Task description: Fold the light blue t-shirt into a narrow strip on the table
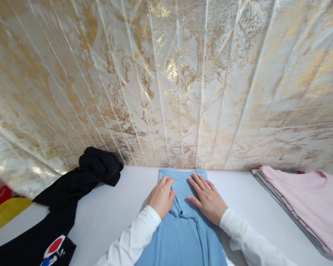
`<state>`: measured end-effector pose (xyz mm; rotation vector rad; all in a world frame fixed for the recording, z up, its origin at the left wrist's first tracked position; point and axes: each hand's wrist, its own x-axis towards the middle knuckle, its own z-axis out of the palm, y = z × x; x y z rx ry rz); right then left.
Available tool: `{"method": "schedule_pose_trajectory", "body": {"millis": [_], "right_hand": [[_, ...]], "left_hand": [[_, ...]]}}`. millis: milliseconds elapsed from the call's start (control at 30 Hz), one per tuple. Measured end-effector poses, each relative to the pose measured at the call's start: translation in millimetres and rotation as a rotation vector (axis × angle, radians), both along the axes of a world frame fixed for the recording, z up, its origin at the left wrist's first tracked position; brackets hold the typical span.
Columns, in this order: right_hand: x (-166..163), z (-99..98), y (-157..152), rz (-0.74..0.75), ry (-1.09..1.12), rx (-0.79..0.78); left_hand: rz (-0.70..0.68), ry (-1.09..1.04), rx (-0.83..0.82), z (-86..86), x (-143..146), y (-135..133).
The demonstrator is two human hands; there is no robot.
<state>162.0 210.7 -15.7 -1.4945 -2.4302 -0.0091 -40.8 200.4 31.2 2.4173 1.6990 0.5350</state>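
Observation:
A light blue garment [183,236] lies lengthwise on the white tabletop in front of me, its far end near the patterned backdrop. A thin cord or tie and some creases show on its middle. My left hand [161,196] rests on its left edge, fingers slightly bent over the cloth and thumb apart. On the right side, my right hand [208,199] lies flat on the fabric with its fingers spread. Both wrists come out of white sleeves. The near end of the garment runs out of the picture.
To the left, a crumpled black garment [63,192] with a red and blue print stretches across the table [100,218]. Yellow cloth [9,212] and a red item [0,196] lie beyond it. Folded clothes with a pink shirt [308,207] on top are stacked at right.

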Motion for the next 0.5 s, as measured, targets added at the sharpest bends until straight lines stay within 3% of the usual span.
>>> {"method": "schedule_pose_trajectory", "body": {"millis": [167,267,500], "right_hand": [[10,-11.2,11,-0.044,0.028,0.0],[24,-15.6,24,-0.081,0.177,0.046],[57,-1.0,57,-0.087,0.362,0.121]], "left_hand": [[0.022,0.038,-0.007,-7.6,6,21],[0.034,0.029,-0.003,-9.7,5,20],[0.058,-0.068,0.044,-11.5,9,28]]}}
